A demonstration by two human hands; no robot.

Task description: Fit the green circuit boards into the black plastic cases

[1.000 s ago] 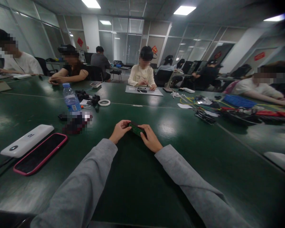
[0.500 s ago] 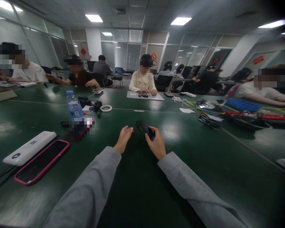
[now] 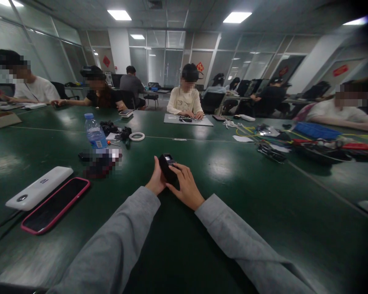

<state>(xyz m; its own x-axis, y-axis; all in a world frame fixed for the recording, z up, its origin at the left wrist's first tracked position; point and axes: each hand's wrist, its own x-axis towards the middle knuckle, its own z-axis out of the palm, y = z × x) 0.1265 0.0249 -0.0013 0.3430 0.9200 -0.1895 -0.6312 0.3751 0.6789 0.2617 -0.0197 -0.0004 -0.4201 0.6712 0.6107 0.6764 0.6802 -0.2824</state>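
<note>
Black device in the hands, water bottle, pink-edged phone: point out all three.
Black device (image 3: 166,168): head view, on its dark side between the hands.
Water bottle (image 3: 95,131): head view, mid-body.
Pink-edged phone (image 3: 55,205): head view, middle of its dark screen.

We look across a glossy green table (image 3: 257,196) toward glass partition walls (image 3: 155,61), a white pillar (image 3: 119,49), black office chairs (image 3: 214,99) and red diamond-shaped wall decorations (image 3: 106,61), beneath rectangular ceiling lights (image 3: 237,17).

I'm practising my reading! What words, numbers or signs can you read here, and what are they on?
"10" or "01": white power bank; which way up is unclear.
Bottle label: too small to read.
Red wall signs: too blurred to read.
Black handheld device: nothing readable.
</note>
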